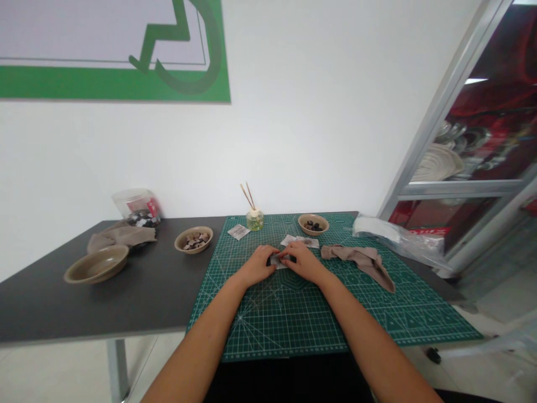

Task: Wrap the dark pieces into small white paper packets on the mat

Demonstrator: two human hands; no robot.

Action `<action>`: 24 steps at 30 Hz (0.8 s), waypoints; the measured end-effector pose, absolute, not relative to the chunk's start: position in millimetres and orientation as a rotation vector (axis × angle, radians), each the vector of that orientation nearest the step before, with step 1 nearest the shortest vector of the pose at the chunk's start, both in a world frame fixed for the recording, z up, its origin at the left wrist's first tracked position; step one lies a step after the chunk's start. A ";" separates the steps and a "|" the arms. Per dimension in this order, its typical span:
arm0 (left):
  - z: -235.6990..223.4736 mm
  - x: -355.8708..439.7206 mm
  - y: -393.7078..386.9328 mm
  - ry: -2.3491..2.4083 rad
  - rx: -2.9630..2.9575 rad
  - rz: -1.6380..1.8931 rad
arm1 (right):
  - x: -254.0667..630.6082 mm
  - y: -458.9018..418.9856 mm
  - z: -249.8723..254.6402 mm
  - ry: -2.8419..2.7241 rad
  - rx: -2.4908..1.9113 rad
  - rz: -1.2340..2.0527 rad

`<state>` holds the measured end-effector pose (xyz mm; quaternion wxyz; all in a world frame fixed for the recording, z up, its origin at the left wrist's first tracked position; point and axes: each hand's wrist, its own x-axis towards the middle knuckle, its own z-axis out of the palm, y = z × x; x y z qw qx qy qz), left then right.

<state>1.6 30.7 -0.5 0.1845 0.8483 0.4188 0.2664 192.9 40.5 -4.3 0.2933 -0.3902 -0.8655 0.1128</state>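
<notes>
Over the green cutting mat [260, 330], both hands meet at a small white wrapper [278, 262] with dark print or a dark piece on it. My left hand [259, 265] pinches its left side, and my right hand [304, 263] pinches it from the right. The fingers cover much of the wrapper, so what may lie inside cannot be made out. Just beyond the hands are more white wrappers [307, 242] lying flat. Another printed wrapper [239, 232] lies farther back on the left. A bowl [314, 225] with dark pieces stands behind my right hand.
A reed diffuser [254, 219] stands at the back. Right of the hands lies a beige cloth [363, 258], with a clear plastic bag [400, 240] beyond it. Leftward are a bowl of brown pieces [193, 240], a large bowl [97, 265], another cloth [121, 236] and a clear jar [136, 205].
</notes>
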 end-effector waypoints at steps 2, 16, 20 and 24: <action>-0.2 1.6 30.7 1.182 2.391 0.745 | 193.2 43.5 -5.8 -2.279 -1.095 0.254; -2.5 0.8 31.6 1.178 2.382 0.745 | 193.8 40.9 -4.2 -2.212 -1.069 0.484; -1.7 1.0 31.4 1.176 2.375 0.742 | 193.3 40.8 -3.4 -2.184 -1.126 0.492; -1.9 1.3 31.4 1.187 2.387 0.744 | 189.1 40.2 -0.8 -2.233 -1.062 0.474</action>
